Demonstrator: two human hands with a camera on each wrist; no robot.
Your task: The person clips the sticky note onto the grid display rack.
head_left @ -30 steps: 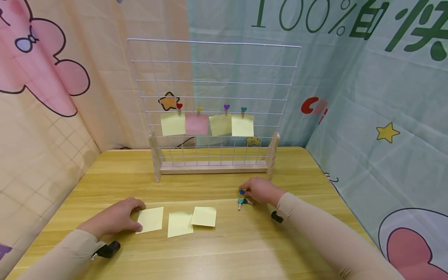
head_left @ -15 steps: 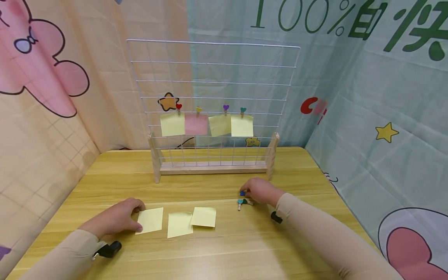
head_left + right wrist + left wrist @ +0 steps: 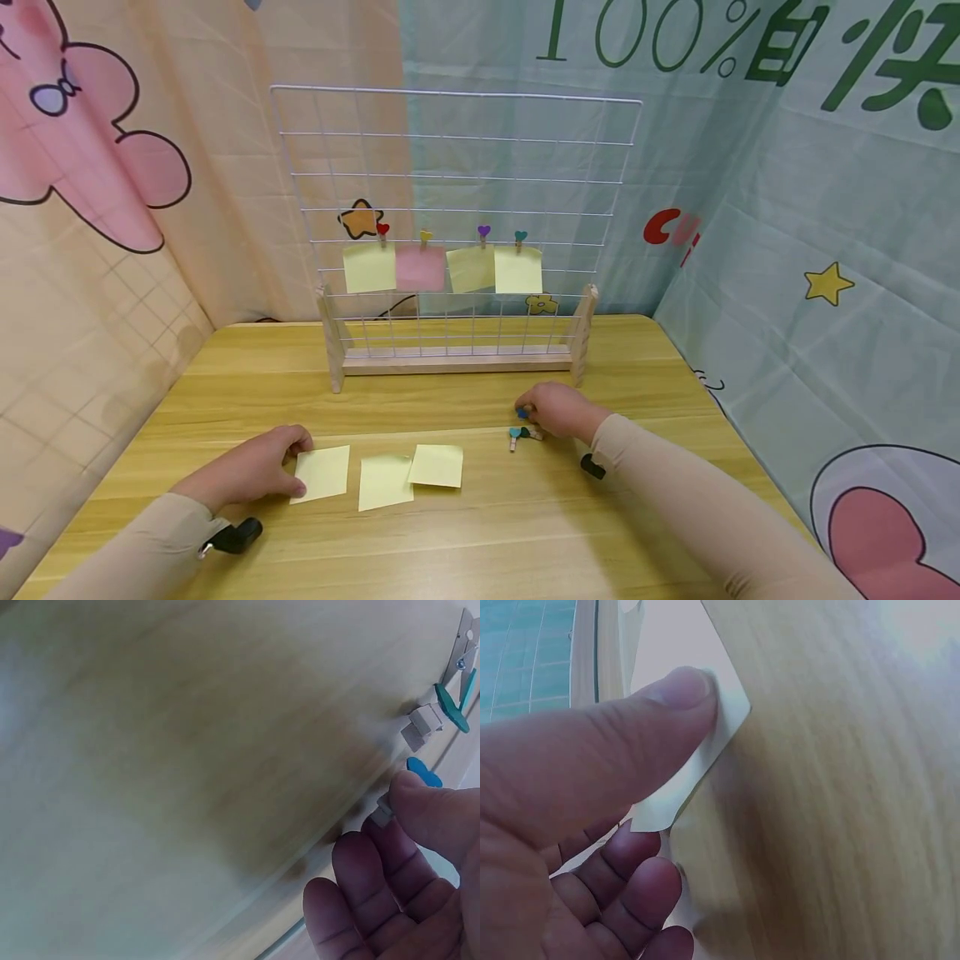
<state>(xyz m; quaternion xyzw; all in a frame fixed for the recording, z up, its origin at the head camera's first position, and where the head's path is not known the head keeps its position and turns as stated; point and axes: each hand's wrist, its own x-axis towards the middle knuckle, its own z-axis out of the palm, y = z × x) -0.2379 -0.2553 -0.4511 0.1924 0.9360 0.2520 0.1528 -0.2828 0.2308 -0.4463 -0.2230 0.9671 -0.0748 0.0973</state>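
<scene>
My left hand (image 3: 251,468) pinches the left edge of a pale yellow sticky note (image 3: 327,472) on the table. In the left wrist view the thumb lies on top of the note (image 3: 682,645), its corner bent against the fingers below. My right hand (image 3: 562,408) holds a small wooden clothespin with a blue heart-shaped top (image 3: 522,413) between thumb and forefinger. The right wrist view shows the pale wooden end of this clothespin (image 3: 381,815). A teal-topped clothespin (image 3: 513,437) and a dark green-topped one (image 3: 527,432) lie beside that hand.
Two more yellow notes (image 3: 386,483) overlap at mid-table. Behind them stands a white wire grid (image 3: 450,177) on a wooden base (image 3: 457,364). Three yellow notes and a pink note (image 3: 420,267) hang on it from heart-topped clothespins. Printed curtains surround the table (image 3: 480,550).
The blue-topped clothespin has turned slightly and shifted a little right in my right hand's fingers. My left hand stays at the note's edge.
</scene>
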